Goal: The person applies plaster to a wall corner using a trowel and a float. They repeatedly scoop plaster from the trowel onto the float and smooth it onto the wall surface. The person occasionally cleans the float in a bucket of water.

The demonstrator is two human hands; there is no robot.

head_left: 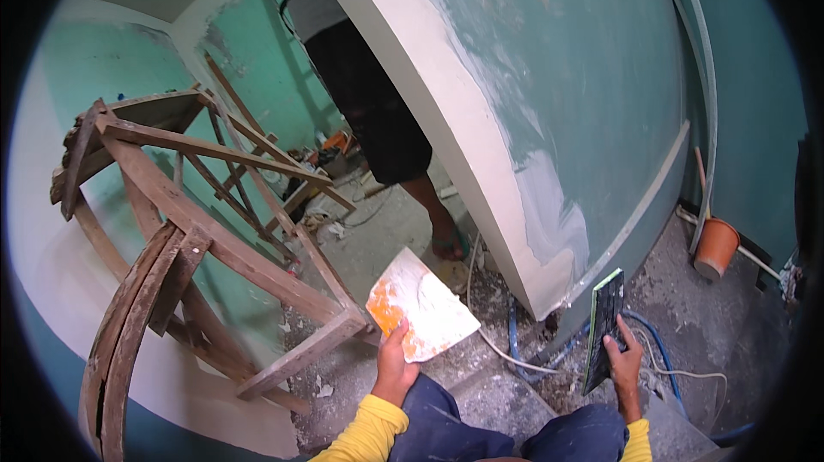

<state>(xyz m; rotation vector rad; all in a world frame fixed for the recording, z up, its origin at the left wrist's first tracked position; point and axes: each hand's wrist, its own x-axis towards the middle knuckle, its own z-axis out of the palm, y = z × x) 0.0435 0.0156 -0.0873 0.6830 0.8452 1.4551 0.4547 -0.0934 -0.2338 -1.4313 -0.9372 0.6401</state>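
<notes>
My left hand (pixel 396 367) is closed on the lower left edge of a square plaster board (pixel 433 312), orange and mostly smeared with white putty. My right hand (pixel 626 361) grips a flat black float (pixel 606 320) with a light green edge, held upright at the foot of the wall. That float is apart from the wall, as far as I can see. The blue-green wall (pixel 592 58) ahead has a broad white putty patch (pixel 549 204) beside its pale corner edge.
A rough wooden trestle (pixel 236 260) fills the left side. Beyond the wall's corner stands another person (pixel 369 101) in dark shorts. An orange bucket (pixel 717 247) tips over at the right. Blue hose (pixel 661 350) and a pale cable (pixel 515 363) cross the dusty floor.
</notes>
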